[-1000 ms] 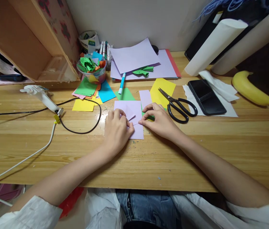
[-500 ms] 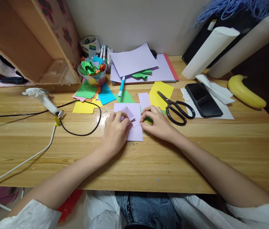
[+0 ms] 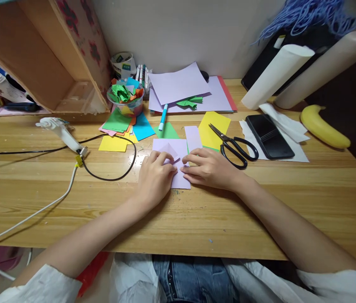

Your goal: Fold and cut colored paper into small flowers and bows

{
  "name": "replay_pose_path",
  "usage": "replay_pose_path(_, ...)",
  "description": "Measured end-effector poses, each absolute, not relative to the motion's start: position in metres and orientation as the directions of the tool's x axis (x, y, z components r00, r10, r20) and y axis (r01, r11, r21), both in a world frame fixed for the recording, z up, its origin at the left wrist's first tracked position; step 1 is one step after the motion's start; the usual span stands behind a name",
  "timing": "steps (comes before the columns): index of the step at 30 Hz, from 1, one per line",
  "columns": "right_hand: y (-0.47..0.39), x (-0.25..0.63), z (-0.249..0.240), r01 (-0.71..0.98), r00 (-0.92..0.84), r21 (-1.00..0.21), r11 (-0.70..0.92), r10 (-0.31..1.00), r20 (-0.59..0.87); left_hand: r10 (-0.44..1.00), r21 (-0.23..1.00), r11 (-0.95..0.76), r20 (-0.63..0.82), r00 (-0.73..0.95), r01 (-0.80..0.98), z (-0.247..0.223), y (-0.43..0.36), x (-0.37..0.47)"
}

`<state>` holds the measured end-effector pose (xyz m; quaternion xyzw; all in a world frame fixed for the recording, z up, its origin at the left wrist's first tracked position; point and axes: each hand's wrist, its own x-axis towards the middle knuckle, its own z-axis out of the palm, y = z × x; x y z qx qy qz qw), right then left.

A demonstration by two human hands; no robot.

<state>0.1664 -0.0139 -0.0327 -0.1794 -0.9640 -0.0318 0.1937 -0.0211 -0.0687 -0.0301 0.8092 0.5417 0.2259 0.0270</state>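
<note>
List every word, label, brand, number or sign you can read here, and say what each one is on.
No text can be read with certainty.
White container at the back: printed label with green patches, too small and blurred to read.
Marker pens beside it: any print is too small to read.
Phone: dark screen, no readable text.
Purple paper: no writing visible.

We see a smooth, matt rectangular lilac paper sheet [image 3: 181,182] at the frame's centre, on a pale brown grained wooden desk [image 3: 178,227] with a soft sheen; right of centre, metal-bladed, black-handled scissors [image 3: 226,138] and a black rectangular glossy-screened phone [image 3: 269,136]
</note>
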Motion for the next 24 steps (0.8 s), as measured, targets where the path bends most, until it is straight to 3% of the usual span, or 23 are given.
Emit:
replay_pose_path(7, -0.011, 0.172, -0.032, 0.394, -0.839, -0.029, 0.919, 0.373, 0.397, 0.907, 0.363, -0.38, 0.327, 0.265, 0.851, -0.032, -0.069, -0.021)
replay_pose_path(15, -0.011, 0.159, -0.042, 0.572, -0.61, -0.455, 0.683, 0.725, 0.321, 0.922, 0.445, -0.358, 0.306, 0.236, 0.821, -0.034, -0.067, -0.023)
replay_pose_path(24, -0.003, 0.142, -0.044, 0.499, -0.609, -0.621, 0.605, 0.754, 0.245, 0.892, 0.45, -0.411, 0.375, 0.25, 0.793, -0.035, -0.067, -0.027)
